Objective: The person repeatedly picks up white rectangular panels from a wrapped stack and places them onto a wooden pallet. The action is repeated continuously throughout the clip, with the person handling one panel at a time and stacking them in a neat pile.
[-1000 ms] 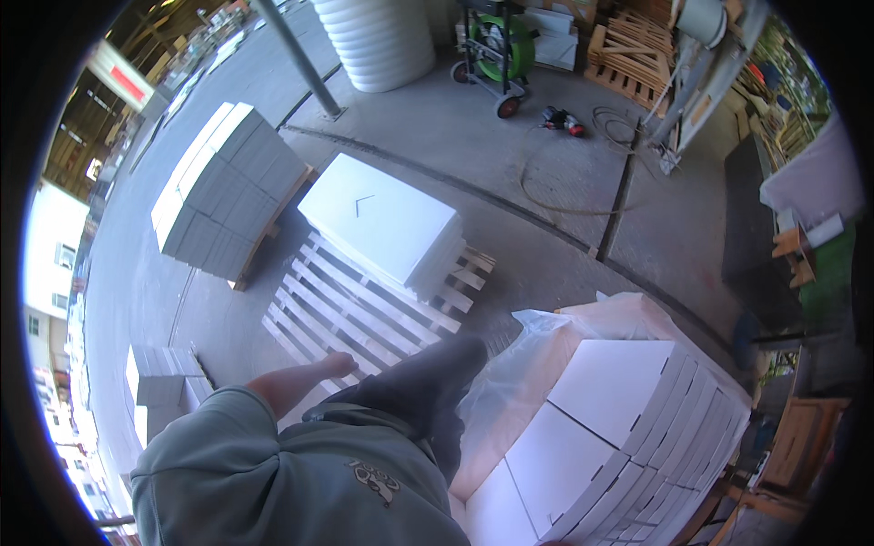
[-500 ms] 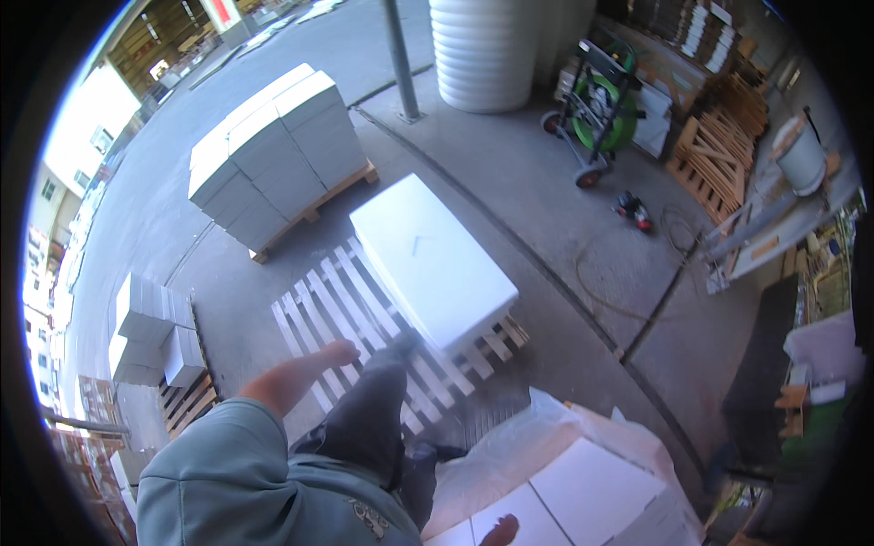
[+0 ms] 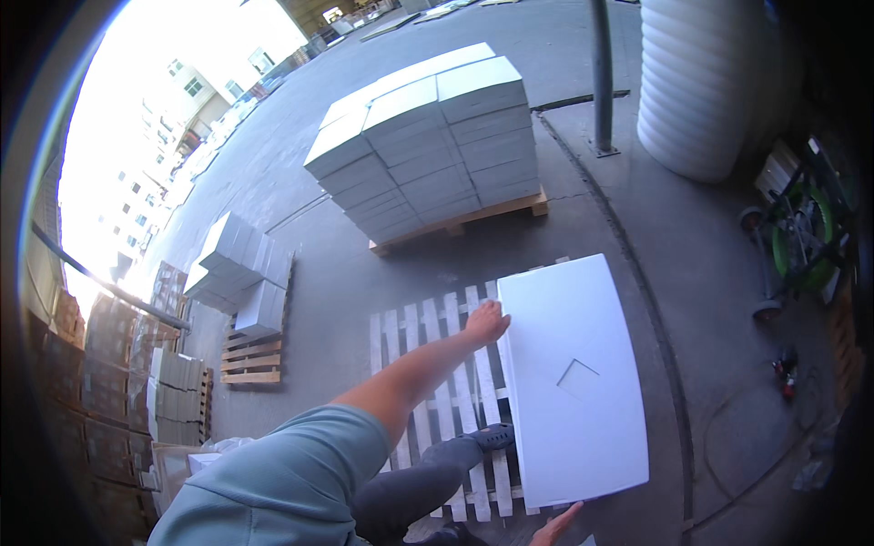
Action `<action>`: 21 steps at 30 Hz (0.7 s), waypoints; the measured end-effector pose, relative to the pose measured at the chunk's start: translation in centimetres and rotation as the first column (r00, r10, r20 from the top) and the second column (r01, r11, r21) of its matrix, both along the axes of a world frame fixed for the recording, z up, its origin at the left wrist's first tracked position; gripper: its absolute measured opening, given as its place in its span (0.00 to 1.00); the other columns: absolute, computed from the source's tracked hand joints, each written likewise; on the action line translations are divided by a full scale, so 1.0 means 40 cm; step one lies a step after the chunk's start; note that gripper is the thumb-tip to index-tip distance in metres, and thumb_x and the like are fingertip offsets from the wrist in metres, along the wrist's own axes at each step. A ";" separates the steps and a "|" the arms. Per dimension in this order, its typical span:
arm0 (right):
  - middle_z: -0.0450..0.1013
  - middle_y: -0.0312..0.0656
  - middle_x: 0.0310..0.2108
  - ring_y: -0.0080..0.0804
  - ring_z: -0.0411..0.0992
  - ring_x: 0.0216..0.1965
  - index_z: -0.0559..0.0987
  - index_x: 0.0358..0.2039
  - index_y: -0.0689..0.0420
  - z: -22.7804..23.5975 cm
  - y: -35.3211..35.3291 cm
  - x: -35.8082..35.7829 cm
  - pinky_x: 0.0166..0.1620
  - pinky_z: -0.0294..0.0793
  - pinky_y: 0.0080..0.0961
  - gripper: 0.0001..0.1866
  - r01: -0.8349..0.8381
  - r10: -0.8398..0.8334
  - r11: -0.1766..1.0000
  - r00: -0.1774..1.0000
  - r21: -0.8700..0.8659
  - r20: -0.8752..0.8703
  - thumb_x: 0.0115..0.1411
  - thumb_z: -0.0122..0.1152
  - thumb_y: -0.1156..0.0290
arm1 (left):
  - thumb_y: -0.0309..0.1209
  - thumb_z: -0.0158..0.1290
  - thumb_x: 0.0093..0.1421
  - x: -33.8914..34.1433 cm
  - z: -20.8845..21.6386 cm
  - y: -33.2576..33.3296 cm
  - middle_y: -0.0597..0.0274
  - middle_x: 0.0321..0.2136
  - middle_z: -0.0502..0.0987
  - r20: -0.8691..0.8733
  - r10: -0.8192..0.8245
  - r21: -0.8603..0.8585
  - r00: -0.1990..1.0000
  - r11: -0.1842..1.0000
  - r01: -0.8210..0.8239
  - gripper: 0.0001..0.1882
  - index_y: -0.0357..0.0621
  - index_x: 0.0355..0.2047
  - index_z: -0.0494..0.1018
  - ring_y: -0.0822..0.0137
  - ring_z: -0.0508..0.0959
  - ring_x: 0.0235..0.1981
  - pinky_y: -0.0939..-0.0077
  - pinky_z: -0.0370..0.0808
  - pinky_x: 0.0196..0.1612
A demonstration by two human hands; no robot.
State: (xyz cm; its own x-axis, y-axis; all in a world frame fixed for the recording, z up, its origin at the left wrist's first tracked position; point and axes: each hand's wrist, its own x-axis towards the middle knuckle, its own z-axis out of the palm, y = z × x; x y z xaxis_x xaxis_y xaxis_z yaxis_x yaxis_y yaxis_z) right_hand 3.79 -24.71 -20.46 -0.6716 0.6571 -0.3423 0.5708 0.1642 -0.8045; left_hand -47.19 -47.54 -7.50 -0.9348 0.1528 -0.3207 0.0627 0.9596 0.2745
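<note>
A large white rectangular box or stack [image 3: 578,400], with a thin diamond outline on its top, stands on the right part of a slatted wooden pallet [image 3: 446,400]. My left hand [image 3: 487,323] is at its upper left edge, the fingers curled over the rim. Down at its near edge my right hand [image 3: 557,526] shows only in part, with fingers stretched out; whether it touches the white thing I cannot tell. One of my shoes [image 3: 494,437] is on the pallet slats.
Beyond stands a pallet load of white boxes [image 3: 437,136]. Smaller white boxes [image 3: 246,264] sit on a pallet at left. A grey post [image 3: 602,82] and a white ribbed tank [image 3: 687,91] rise at the back. A green wheeled machine [image 3: 806,237] and a hose [image 3: 719,464] are at right.
My view has swung right to left and nearer the pallet. My left hand has gone from hanging over the slats to the white box's edge; my right hand has come to its near edge.
</note>
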 end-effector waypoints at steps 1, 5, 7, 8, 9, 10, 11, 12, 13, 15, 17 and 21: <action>0.51 0.57 0.65 0.49 0.53 0.65 0.54 0.64 0.67 -0.027 -0.004 -0.025 0.62 0.57 0.43 0.43 0.008 0.000 0.994 0.997 0.105 -0.075 0.63 0.45 0.42 | 0.46 0.44 0.62 -0.041 -0.015 0.016 0.45 0.47 0.69 -0.140 -0.001 0.004 0.990 1.000 0.001 0.25 0.34 0.46 0.67 0.49 0.70 0.50 0.57 0.67 0.53; 0.56 0.58 0.62 0.50 0.59 0.61 0.56 0.62 0.69 -0.080 -0.028 -0.119 0.59 0.61 0.44 0.43 0.343 -0.335 0.933 0.938 -0.105 0.085 0.62 0.46 0.42 | 0.48 0.41 0.63 -0.190 -0.057 0.078 0.45 0.55 0.64 -0.039 0.009 -0.041 0.999 0.999 -0.010 0.31 0.32 0.54 0.63 0.50 0.62 0.60 0.60 0.58 0.61; 0.58 0.58 0.60 0.50 0.60 0.60 0.57 0.62 0.68 -0.074 -0.046 -0.154 0.58 0.62 0.45 0.43 0.427 -0.400 0.891 0.899 -0.152 0.181 0.62 0.46 0.41 | 0.50 0.41 0.63 -0.225 -0.078 0.104 0.45 0.53 0.65 -0.111 -0.079 -0.170 0.991 0.984 0.060 0.32 0.32 0.53 0.64 0.51 0.63 0.57 0.60 0.59 0.60; 0.58 0.58 0.60 0.50 0.61 0.59 0.58 0.62 0.68 -0.068 -0.050 -0.169 0.58 0.63 0.45 0.43 0.441 -0.409 0.884 0.890 -0.154 0.203 0.62 0.45 0.40 | 0.51 0.42 0.62 -0.244 -0.085 0.107 0.46 0.52 0.66 -0.112 -0.070 -0.157 0.991 0.986 0.052 0.32 0.32 0.52 0.65 0.52 0.64 0.56 0.60 0.59 0.60; 0.59 0.58 0.59 0.50 0.61 0.58 0.58 0.62 0.67 -0.060 -0.055 -0.180 0.57 0.63 0.45 0.44 0.451 -0.411 0.878 0.882 -0.158 0.231 0.61 0.45 0.39 | 0.51 0.43 0.61 -0.264 -0.092 0.108 0.47 0.51 0.67 -0.138 -0.035 -0.132 0.990 0.991 0.017 0.32 0.32 0.52 0.66 0.53 0.65 0.55 0.60 0.60 0.58; 0.60 0.58 0.59 0.49 0.62 0.58 0.59 0.62 0.67 -0.056 -0.060 -0.191 0.57 0.64 0.46 0.44 0.461 -0.416 0.874 0.874 -0.155 0.252 0.61 0.45 0.39 | 0.51 0.42 0.61 -0.286 -0.101 0.108 0.48 0.50 0.68 -0.124 -0.002 -0.118 0.992 0.993 -0.013 0.31 0.33 0.51 0.66 0.54 0.65 0.54 0.60 0.61 0.57; 0.60 0.58 0.58 0.49 0.63 0.57 0.59 0.62 0.67 -0.052 -0.062 -0.198 0.56 0.64 0.46 0.44 0.469 -0.420 0.870 0.868 -0.155 0.265 0.61 0.45 0.38 | 0.52 0.40 0.63 -0.303 -0.109 0.104 0.47 0.51 0.69 -0.039 0.006 -0.083 0.999 0.997 -0.009 0.32 0.33 0.52 0.67 0.53 0.66 0.55 0.61 0.62 0.58; 0.61 0.58 0.57 0.49 0.63 0.56 0.59 0.61 0.67 -0.052 -0.063 -0.203 0.56 0.65 0.46 0.44 0.483 -0.433 0.862 0.859 -0.154 0.274 0.61 0.44 0.38 | 0.53 0.39 0.63 -0.316 -0.119 0.099 0.46 0.51 0.69 -0.003 0.014 -0.049 1.000 0.999 -0.014 0.33 0.33 0.51 0.67 0.53 0.67 0.55 0.61 0.63 0.57; 0.62 0.58 0.57 0.49 0.64 0.56 0.60 0.61 0.66 -0.052 -0.064 -0.203 0.55 0.65 0.46 0.44 0.497 -0.443 0.855 0.850 -0.152 0.284 0.61 0.44 0.37 | 0.55 0.38 0.63 -0.323 -0.129 0.096 0.46 0.51 0.70 0.020 0.021 -0.018 1.000 1.000 -0.021 0.33 0.34 0.50 0.68 0.53 0.68 0.55 0.61 0.63 0.57; 0.63 0.58 0.56 0.49 0.65 0.55 0.61 0.61 0.66 -0.056 -0.064 -0.199 0.54 0.66 0.47 0.45 0.528 -0.470 0.836 0.829 -0.150 0.303 0.60 0.44 0.36 | 0.57 0.37 0.63 -0.329 -0.142 0.084 0.44 0.50 0.71 0.051 0.048 0.001 0.998 0.999 -0.048 0.35 0.34 0.49 0.69 0.52 0.70 0.54 0.61 0.65 0.56; 0.65 0.58 0.55 0.49 0.66 0.53 0.62 0.61 0.65 -0.062 -0.059 -0.193 0.53 0.67 0.47 0.45 0.559 -0.496 0.816 0.808 -0.149 0.317 0.60 0.43 0.35 | 0.58 0.35 0.63 -0.328 -0.145 0.083 0.43 0.49 0.73 0.068 0.075 -0.003 0.995 0.997 -0.075 0.36 0.34 0.48 0.70 0.51 0.72 0.53 0.60 0.66 0.56; 0.68 0.58 0.52 0.48 0.69 0.51 0.64 0.60 0.64 -0.062 -0.041 -0.193 0.51 0.69 0.48 0.46 0.641 -0.585 0.750 0.758 -0.163 0.290 0.59 0.43 0.33 | 0.62 0.35 0.62 -0.312 -0.134 0.089 0.46 0.48 0.74 0.024 0.094 -0.085 0.995 0.992 -0.091 0.38 0.36 0.48 0.71 0.52 0.73 0.52 0.63 0.68 0.55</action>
